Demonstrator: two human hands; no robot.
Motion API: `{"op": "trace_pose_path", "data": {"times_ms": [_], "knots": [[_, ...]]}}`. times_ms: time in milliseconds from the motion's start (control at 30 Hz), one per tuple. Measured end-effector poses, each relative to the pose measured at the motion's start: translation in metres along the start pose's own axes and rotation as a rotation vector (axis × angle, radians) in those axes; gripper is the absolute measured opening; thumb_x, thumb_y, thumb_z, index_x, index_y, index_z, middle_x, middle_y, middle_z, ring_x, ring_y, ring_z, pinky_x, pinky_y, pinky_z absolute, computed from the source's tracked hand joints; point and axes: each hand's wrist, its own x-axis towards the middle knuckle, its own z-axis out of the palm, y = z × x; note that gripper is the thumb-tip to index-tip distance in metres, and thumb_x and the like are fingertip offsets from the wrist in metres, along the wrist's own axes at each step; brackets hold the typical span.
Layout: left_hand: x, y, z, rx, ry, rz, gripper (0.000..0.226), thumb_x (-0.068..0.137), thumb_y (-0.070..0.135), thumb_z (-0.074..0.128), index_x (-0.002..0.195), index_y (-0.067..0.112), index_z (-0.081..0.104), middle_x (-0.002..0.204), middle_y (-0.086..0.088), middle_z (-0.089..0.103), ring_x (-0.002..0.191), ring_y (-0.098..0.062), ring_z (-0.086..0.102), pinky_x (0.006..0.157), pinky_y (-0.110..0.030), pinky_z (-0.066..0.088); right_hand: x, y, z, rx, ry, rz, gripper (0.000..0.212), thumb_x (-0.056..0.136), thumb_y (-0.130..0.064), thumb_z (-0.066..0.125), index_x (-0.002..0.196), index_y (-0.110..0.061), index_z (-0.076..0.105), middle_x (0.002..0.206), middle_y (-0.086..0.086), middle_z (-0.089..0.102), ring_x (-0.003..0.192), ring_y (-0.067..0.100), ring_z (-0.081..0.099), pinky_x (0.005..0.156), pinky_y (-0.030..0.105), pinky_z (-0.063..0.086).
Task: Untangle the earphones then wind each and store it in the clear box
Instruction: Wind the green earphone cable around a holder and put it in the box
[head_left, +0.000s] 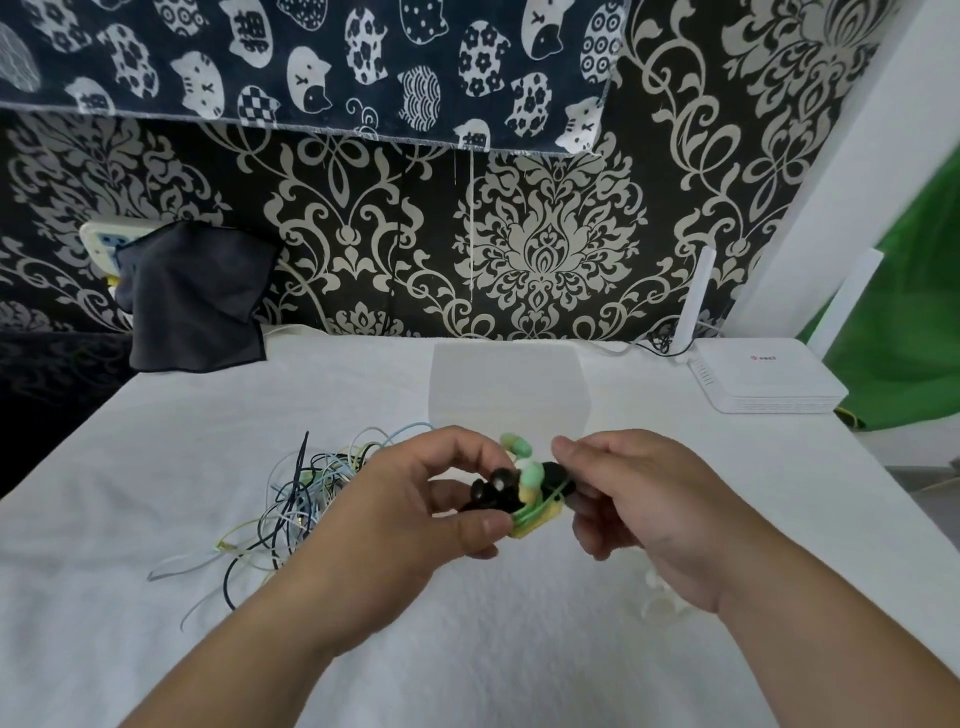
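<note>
**Buds bunched in hand, cords knotted**

L hand (415, 499) curls thumb and fingers round the black buds. R hand (649, 509) pinches the green cord just beside them, w/ the earbud cluster (519, 483) btwn both hands. The cable tangle (301, 499) lies left on the white cover (519, 649).

Risk: tugging the hands apart would prob. cinch the knots tighter, or drag the whole tangle along.

The clear box (509, 384) stands beyond the hands, the router (763, 379) far right.

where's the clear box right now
Head view: the clear box stands on the table, centre-right, just behind the left hand and right hand holding the earphones, with the router to its right.
</note>
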Motion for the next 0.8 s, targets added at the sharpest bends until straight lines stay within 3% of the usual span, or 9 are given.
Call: {"op": "trace_pose_path", "data": {"times_ms": [100,200,300,433,533,633,800], "knots": [[-0.001,-0.002,-0.001,0.163,-0.02,-0.03,0.03,0.075,0.002,0.081,0.089,0.028,0.075,0.088,-0.008,0.074,0.077,-0.023,0.067,0.081,-0.044,0.058,-0.001,0.001,0.0,-0.035,-0.051,0.089,0.032,0.098,-0.03,0.058,0.074,-0.009,0.057,0.062,0.006,0.051,0.049,0.019,0.05,0.05,0.028,0.04],[-0.002,-0.002,0.002,0.354,-0.028,-0.014,0.034,0.074,0.006,0.084,0.09,0.035,0.077,0.092,-0.002,0.073,0.085,-0.029,0.07,0.084,-0.051,0.058,-0.002,0.003,0.004,-0.137,-0.103,0.116,0.035,0.1,-0.028,0.055,0.072,-0.01,0.06,0.06,0.004,0.054,0.051,0.016,0.049,0.052,0.027,0.042],[-0.004,0.001,0.004,0.461,-0.003,-0.022,0.034,0.076,0.008,0.083,0.088,0.039,0.075,0.088,0.009,0.069,0.075,-0.016,0.071,0.08,-0.042,0.06,-0.001,0.004,0.005,-0.177,-0.117,0.13,0.045,0.102,-0.029,0.052,0.058,-0.016,0.052,0.055,-0.001,0.053,0.053,0.015,0.049,0.056,0.028,0.042],[-0.006,0.004,0.007,0.593,0.053,0.041,0.031,0.076,0.013,0.084,0.087,0.04,0.073,0.083,0.018,0.072,0.076,-0.004,0.069,0.073,-0.02,0.055,0.001,0.005,0.006,-0.275,-0.109,0.05,0.044,0.1,-0.035,0.054,0.064,-0.009,0.054,0.058,-0.004,0.056,0.058,0.014,0.05,0.064,0.03,0.042],[-0.006,0.003,0.008,0.571,0.146,0.065,0.026,0.073,0.018,0.086,0.084,0.04,0.076,0.08,0.015,0.074,0.075,-0.007,0.069,0.073,-0.023,0.054,0.0,0.003,0.007,-0.438,-0.013,-0.084,0.044,0.097,-0.039,0.057,0.068,-0.006,0.054,0.059,-0.001,0.048,0.054,0.012,0.04,0.056,0.026,0.033],[-0.006,0.004,0.008,0.542,0.185,0.104,0.022,0.071,0.017,0.087,0.082,0.035,0.079,0.08,0.012,0.074,0.075,-0.012,0.068,0.073,-0.026,0.053,-0.004,-0.003,0.01,-0.536,0.075,-0.226,0.04,0.095,-0.04,0.061,0.064,-0.015,0.057,0.054,-0.008,0.045,0.049,0.006,0.038,0.049,0.02,0.029],[-0.007,0.002,0.01,0.587,0.304,0.174,0.026,0.068,0.015,0.089,0.079,0.036,0.078,0.078,0.016,0.07,0.071,-0.009,0.065,0.064,-0.018,0.05,-0.008,-0.006,0.016,-0.593,0.164,-0.347,0.027,0.094,-0.039,0.059,0.071,-0.025,0.064,0.082,-0.011,0.058,0.075,0.005,0.055,0.062,0.02,0.04]]}}
